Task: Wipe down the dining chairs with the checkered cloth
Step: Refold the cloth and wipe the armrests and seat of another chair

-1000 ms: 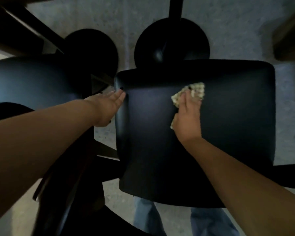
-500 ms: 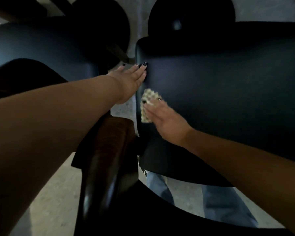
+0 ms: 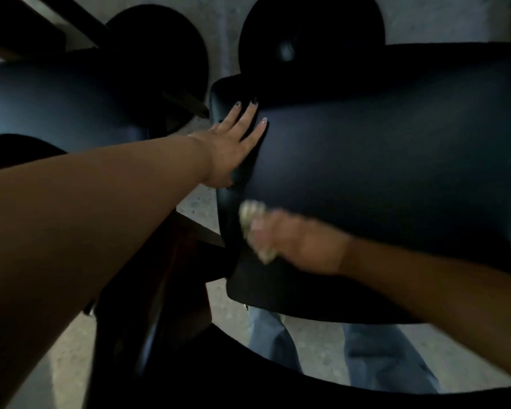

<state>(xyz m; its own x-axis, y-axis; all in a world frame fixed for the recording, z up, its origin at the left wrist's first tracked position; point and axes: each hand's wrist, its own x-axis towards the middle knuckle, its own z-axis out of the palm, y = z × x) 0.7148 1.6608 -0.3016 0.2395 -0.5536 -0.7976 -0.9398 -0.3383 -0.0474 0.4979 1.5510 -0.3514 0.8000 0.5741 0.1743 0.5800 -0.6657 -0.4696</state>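
A black padded chair seat (image 3: 381,172) fills the middle and right of the head view. My left hand (image 3: 233,143) lies flat on its left edge, fingers spread, holding nothing. My right hand (image 3: 292,240), blurred by motion, presses the pale checkered cloth (image 3: 250,215) against the seat's front left corner. Most of the cloth is hidden under my fingers; a crumpled bit shows at their tips and another bit below the knuckles.
A second black chair seat (image 3: 56,98) stands to the left, with a dark wooden chair frame (image 3: 160,290) between the two. Two round black bases (image 3: 310,28) rest on the grey floor at the top. My legs in blue jeans (image 3: 381,358) show below the seat.
My right hand has swept the cloth from the seat's middle to its left edge, then down toward the front left corner. My left hand has slid further onto the seat, fingers spreading.
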